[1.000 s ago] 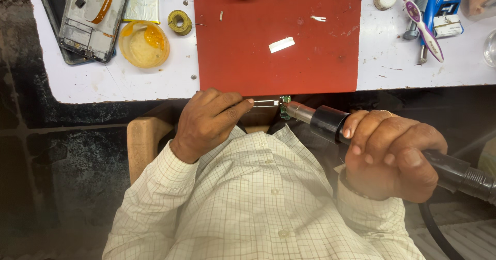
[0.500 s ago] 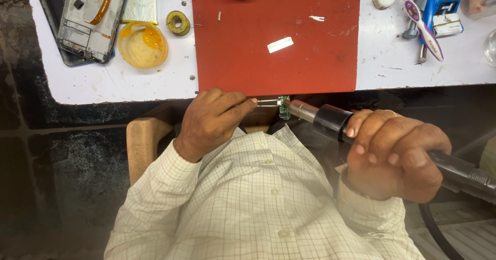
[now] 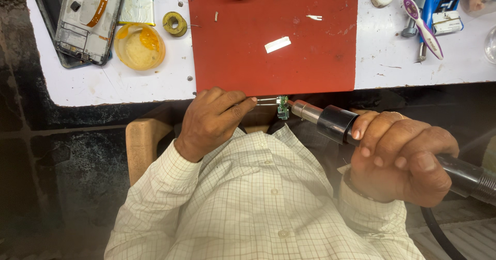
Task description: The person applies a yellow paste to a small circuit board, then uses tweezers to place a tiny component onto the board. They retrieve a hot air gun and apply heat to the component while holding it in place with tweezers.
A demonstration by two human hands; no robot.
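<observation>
With the left hand pinching the tweezers on the small green circuit board, the right hand, clenched around the hot-air gun, should keep its nozzle steady and just beside the board.

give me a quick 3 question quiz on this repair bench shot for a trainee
1. True or false: the small green circuit board lies flat on the red mat.
2. Which hand grips the black hot air tool? A left hand B right hand
3. Fill in: the left hand holds the board with ____.

Key
1. False: it is held in the air, off the table's front edge.
2. B, the right hand.
3. Tweezers.
</observation>
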